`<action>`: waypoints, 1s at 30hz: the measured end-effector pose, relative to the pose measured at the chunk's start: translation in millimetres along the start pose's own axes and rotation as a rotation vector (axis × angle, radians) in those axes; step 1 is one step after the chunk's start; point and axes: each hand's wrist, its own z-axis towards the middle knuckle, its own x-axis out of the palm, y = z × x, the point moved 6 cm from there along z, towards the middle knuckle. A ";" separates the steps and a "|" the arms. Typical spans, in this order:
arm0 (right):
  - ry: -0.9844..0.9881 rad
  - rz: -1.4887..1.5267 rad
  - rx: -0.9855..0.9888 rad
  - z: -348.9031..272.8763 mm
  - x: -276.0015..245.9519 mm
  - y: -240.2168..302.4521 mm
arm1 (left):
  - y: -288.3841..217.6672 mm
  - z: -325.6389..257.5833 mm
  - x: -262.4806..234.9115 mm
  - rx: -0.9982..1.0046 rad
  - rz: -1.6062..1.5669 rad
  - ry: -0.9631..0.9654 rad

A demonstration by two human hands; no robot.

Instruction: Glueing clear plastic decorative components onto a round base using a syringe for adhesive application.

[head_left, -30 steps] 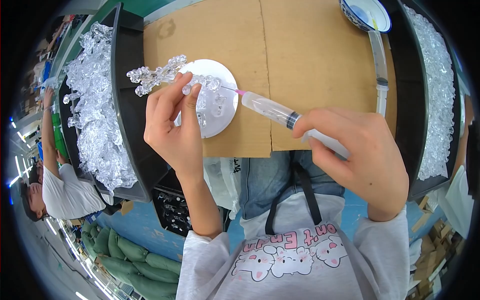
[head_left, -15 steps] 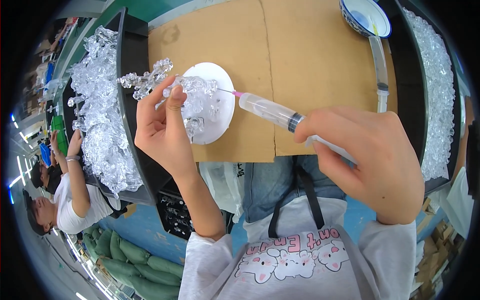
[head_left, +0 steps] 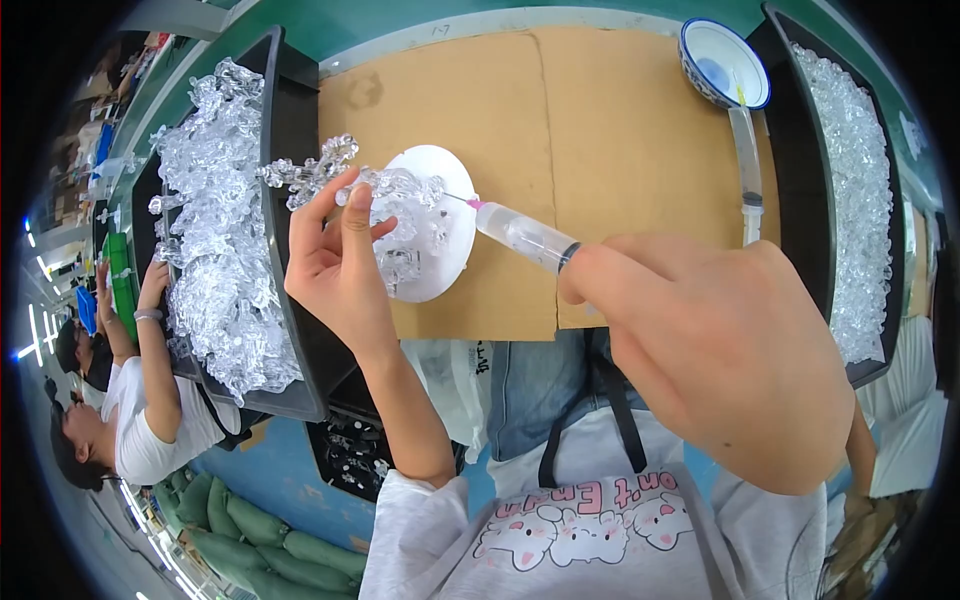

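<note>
Left hand (head_left: 338, 275), left of centre: thumb and index nearly closed, pinching a clear beaded piece (head_left: 408, 187) by its left end, so the piece sits left of frame centre, above a white disc (head_left: 456, 258). Other fingers (head_left: 382, 228) loosely curled. More clear branching plastic (head_left: 318, 170) shows just left of the fingertips; can't tell if it's the same part or a separate one. Right hand (head_left: 705, 345), right of centre: fingers wrapped around the rear of a pink-hubbed syringe (head_left: 522, 235), barrel tilted, nose toward upper left. Plunger end is hidden behind the hand, so thumb position: can't tell. Needle (head_left: 456, 198) ends at the right end of the piece; touching or inserted, can't tell. More clear parts (head_left: 402, 265) show over the lower disc. Disc lies on the cardboard-topped counter (head_left: 640, 150). Upper right: blue-and-white bowl (head_left: 698, 38), with a second syringe (head_left: 746, 165) below it, yellow hub over the bowl's inside. Black bins flank the work: left bin (head_left: 292, 215) heaped with clear parts, right bin (head_left: 812, 160) same. Left edge: co-worker (head_left: 150, 405) in white shirt and dark cap, one hand at the left bin. Lower left: green sacks (head_left: 225, 535).
</note>
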 end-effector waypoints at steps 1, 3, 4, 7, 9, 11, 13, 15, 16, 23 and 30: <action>0.024 0.011 0.002 1.5 0.8 0.9 | 1.1 -0.3 0.4 -0.004 -0.004 0.007; 0.032 -0.015 -0.004 4.2 0.3 3.4 | 3.1 -0.5 -0.4 -0.007 -0.010 0.006; 0.040 -0.037 -0.005 4.7 -0.9 5.3 | 2.7 -0.1 -0.7 -0.012 -0.014 0.005; 0.030 -0.066 -0.007 5.5 -4.7 10.3 | 2.7 2.3 -1.4 -0.023 -0.046 -0.004; 0.016 -0.091 -0.001 4.4 -7.3 11.2 | 2.7 3.8 -1.1 -0.029 -0.076 -0.007; 0.007 -0.108 -0.009 5.5 -7.6 11.9 | 3.3 3.7 -3.7 -0.017 -0.052 0.017; 0.024 -0.092 -0.011 6.0 -6.7 12.2 | 4.1 3.8 -3.8 -0.026 -0.067 0.011; 0.019 -0.083 0.002 6.2 -5.9 10.5 | 4.7 3.6 -2.8 -0.036 -0.082 0.009; 0.014 -0.072 0.019 5.8 -5.6 9.1 | 4.3 3.4 -2.1 -0.035 -0.083 0.010; 0.008 -0.060 0.016 7.0 -0.1 1.0 | 6.8 -0.6 1.4 -0.002 -0.054 0.038; -0.085 0.034 0.050 2.1 11.7 -18.6 | 2.4 -11.0 13.2 0.095 0.034 0.078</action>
